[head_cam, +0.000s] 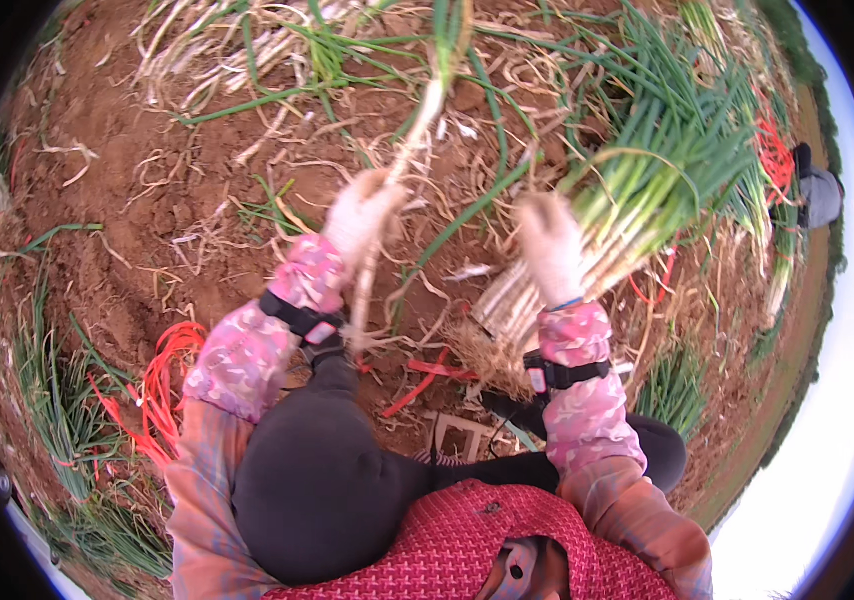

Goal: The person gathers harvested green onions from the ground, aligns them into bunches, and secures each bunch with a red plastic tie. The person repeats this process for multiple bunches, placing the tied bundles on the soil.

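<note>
My left hand [367, 214], in a pale knit glove, grips a single long green onion [419, 124]. Its white stem runs through the fingers, leaves pointing away from me and roots toward my knee. My right hand [549, 240], gloved alike and blurred by motion, is over the left side of a thick heap of green onions [622, 202]. Whether its fingers hold anything is unclear. The heap's white stems and matted roots [490, 349] point toward my feet, its green tops away to the right.
Loose green onions [209, 52] lie at the far left on reddish soil [126, 165] strewn with dry peelings. Red plastic twine [164, 382] trails by my left elbow, with red strips [427, 379] near my feet. Another person [821, 191] is at the far right.
</note>
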`<state>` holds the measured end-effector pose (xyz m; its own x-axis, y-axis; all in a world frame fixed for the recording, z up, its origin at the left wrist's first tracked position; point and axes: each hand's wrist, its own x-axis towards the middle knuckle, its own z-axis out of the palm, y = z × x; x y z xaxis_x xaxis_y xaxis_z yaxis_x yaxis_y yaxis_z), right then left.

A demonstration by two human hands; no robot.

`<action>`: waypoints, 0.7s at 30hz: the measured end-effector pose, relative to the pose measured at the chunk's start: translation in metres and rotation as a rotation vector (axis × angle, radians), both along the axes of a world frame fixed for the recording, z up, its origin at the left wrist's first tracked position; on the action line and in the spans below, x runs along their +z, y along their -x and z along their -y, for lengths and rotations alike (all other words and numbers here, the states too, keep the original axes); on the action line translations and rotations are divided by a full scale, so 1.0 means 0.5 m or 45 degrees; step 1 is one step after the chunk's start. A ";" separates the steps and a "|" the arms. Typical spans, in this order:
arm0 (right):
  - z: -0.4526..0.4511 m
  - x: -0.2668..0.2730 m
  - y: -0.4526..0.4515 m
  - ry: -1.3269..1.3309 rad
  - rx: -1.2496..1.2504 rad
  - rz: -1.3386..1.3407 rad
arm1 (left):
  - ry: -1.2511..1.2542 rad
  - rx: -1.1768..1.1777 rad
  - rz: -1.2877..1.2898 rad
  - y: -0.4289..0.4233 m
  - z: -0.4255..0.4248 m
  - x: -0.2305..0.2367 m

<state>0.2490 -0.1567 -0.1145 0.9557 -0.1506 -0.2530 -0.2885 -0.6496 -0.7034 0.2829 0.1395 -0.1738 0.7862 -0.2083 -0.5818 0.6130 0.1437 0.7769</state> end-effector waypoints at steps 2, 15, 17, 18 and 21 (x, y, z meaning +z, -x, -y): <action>-0.111 -0.048 -0.047 -0.687 -0.062 -0.300 | 0.273 0.020 -0.103 0.015 0.031 0.051; -0.117 0.123 -0.471 -0.807 -0.446 0.641 | 0.382 -0.294 -0.034 0.050 0.045 0.075; -0.120 0.088 -0.466 -0.622 -0.494 0.466 | 0.315 -0.225 -0.100 0.033 0.049 0.060; -0.121 0.070 -0.443 -0.506 -0.449 0.199 | 0.346 -0.197 -0.177 0.023 0.049 0.052; -0.167 -0.023 -0.309 -0.321 0.032 -0.294 | 0.441 -0.212 -0.372 -0.006 0.047 0.029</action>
